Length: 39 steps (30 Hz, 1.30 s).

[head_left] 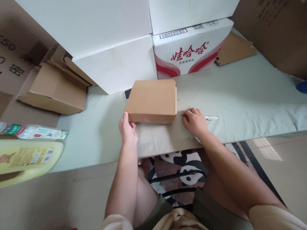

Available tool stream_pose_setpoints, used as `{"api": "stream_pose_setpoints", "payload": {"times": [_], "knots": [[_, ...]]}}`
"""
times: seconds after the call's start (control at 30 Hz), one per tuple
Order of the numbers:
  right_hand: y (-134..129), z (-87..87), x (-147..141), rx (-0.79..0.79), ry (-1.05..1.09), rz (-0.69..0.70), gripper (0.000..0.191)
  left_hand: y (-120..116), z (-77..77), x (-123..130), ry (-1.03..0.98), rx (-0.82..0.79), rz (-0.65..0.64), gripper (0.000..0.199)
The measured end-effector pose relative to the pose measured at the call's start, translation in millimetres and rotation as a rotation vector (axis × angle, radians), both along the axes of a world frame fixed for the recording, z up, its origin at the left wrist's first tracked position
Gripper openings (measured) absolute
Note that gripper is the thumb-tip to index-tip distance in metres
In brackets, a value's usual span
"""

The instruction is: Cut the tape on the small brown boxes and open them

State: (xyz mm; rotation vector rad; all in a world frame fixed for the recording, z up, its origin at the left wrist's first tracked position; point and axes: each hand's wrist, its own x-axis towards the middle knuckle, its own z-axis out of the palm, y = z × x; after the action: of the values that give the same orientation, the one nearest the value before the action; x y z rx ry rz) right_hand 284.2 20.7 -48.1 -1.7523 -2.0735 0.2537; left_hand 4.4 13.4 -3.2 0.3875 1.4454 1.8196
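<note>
A closed brown cardboard box (152, 97) lies on the cloth-covered table in front of me. My left hand (128, 129) grips its near left corner, thumb against the front edge and fingers curled beneath. To the right of the box, apart from it, my right hand (195, 121) rests on the table, closed over a slim white tool (211, 118). The tool's white end sticks out to the right of the hand and a thin dark tip shows on the left. My palm and fingers hide its middle, so its exact kind is unclear.
White cartons (115, 64) and a red-and-white water carton (189, 52) stand behind the box. A phone-like device (127, 94) peeks out behind it. At left are an open cardboard box (57, 89), a plastic bottle (40, 132) and a yellow jug (31, 156). A cardboard piece (236, 48) lies back right.
</note>
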Motion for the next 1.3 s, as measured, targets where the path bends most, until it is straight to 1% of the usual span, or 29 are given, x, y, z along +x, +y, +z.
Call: {"api": "stream_pose_setpoints", "payload": {"times": [0.27,0.53,0.83,1.3], "knots": [[-0.9,2.9,-1.7,-0.031,-0.015,-0.013,0.029,-0.4,1.1,1.3,0.009,-0.002,0.002,0.052],[-1.8,-0.9,-1.9,0.041,0.009,-0.015,0.026,0.0,1.1,1.4,0.022,-0.016,0.007,0.052],[-4.6,2.3,-5.2,-0.008,-0.018,-0.021,0.027,0.3,0.0,2.7,0.017,-0.015,0.009,0.054],[-7.0,1.3,-7.4,0.001,-0.006,-0.024,0.026,-1.7,-1.0,6.2,0.022,-0.021,-0.006,0.047]]}}
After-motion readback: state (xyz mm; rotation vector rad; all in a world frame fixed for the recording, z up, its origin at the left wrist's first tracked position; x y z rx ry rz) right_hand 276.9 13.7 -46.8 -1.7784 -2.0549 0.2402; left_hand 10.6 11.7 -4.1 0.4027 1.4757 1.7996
